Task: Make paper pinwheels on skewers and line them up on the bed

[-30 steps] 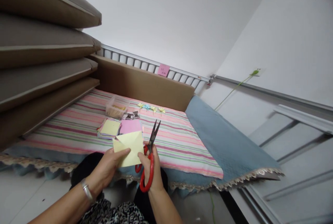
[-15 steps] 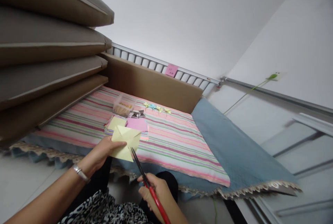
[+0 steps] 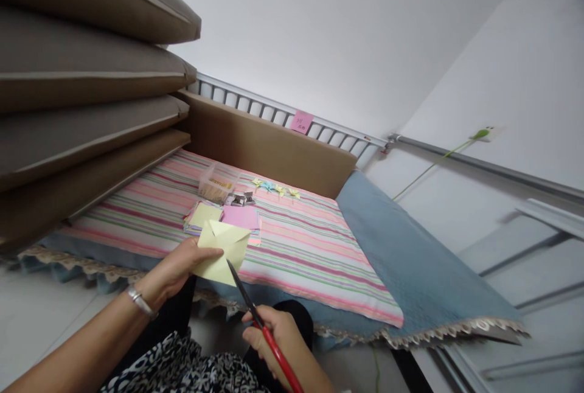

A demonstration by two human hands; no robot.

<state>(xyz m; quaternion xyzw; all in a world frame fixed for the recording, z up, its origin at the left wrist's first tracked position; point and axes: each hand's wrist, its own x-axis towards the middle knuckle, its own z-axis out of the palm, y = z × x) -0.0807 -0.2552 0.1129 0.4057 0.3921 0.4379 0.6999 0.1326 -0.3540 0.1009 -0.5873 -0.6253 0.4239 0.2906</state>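
My left hand (image 3: 189,262) pinches a square of pale yellow paper (image 3: 218,268) by its left side, thumb on top. Slits run in from the paper's corners toward its middle. In my right hand (image 3: 283,332) is a pair of scissors (image 3: 279,351) with red handles and dark blades. The blades lie nearly together, with their tips over the paper close to its centre. Just beyond the paper, a yellow paper stack (image 3: 205,215) and a pink paper stack (image 3: 241,218) rest on the striped sheet (image 3: 310,253).
A clear plastic box (image 3: 216,186) holds thin light-coloured pieces, with a small metallic item (image 3: 240,199) beside it. Several small yellow and blue folded paper pinwheels (image 3: 279,190) lie further right. Thick brown cushions (image 3: 91,89) are piled at the left. A pink note (image 3: 302,121) hangs on the rail.
The scissors' blades have drawn closer together at the paper. The paper has shifted very slightly to the right in my left hand's grip.
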